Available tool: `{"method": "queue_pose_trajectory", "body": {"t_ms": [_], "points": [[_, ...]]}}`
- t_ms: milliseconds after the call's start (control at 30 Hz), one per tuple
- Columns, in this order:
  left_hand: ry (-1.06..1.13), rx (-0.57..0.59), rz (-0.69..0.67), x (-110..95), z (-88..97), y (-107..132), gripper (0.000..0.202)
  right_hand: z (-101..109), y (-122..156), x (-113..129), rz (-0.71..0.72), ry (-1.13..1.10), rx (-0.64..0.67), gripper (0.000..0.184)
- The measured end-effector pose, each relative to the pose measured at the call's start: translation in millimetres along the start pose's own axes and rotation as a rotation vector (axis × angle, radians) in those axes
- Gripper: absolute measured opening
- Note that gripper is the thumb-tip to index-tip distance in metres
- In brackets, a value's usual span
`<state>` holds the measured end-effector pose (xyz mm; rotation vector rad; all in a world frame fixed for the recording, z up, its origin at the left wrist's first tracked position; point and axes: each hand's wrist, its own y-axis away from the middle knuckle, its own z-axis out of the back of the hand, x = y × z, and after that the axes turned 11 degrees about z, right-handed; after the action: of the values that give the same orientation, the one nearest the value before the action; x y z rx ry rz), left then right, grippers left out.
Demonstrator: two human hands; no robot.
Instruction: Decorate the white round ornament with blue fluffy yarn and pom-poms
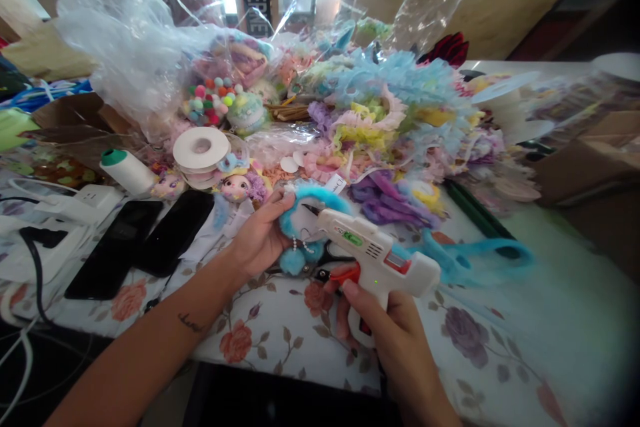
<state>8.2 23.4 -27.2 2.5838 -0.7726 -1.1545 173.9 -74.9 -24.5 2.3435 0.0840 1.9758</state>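
Observation:
My left hand point(265, 233) grips the left edge of a round craft piece trimmed in blue fluff point(325, 196), with a pale centre. Blue pom-poms point(293, 261) and short strings of white beads hang at its lower side. My right hand point(383, 320) is wrapped round the handle of a white hot glue gun point(370, 243), a finger on its red trigger point(346, 275). The gun's dark nozzle point(311, 209) points left over the pale centre; whether it touches cannot be told. Behind the gun lie black-handled scissors point(336, 256), partly hidden.
Two black phones point(120, 250) lie at left beside a white power strip point(45, 247). A ribbon roll point(201, 148) and a thread cone point(127, 172) stand behind them. Heaped ruffled trims point(380, 80) fill the back. Blue fluffy strip point(480, 257) lies at right.

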Motion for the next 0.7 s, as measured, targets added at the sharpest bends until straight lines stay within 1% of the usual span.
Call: {"method": "queue_pose_trajectory", "body": {"t_ms": [167,333,433,700], "points": [[0.002,0.038,-0.006,1.5,1.3,-0.2,0.009,-2.5,0.0,0.7,0.023,0.019,-0.025,0.031],[0.001,0.068,-0.013,2.2,4.4,-1.4,0.010,-3.7,0.2,1.4,0.008,0.021,0.021,0.036],[-0.003,0.079,-0.013,2.1,5.7,-1.7,0.010,-3.2,0.0,0.6,0.014,0.020,0.028,0.037],[-0.010,0.049,-0.002,1.8,5.8,-1.4,0.011,-2.8,0.5,0.1,0.050,0.022,0.017,0.032]]}}
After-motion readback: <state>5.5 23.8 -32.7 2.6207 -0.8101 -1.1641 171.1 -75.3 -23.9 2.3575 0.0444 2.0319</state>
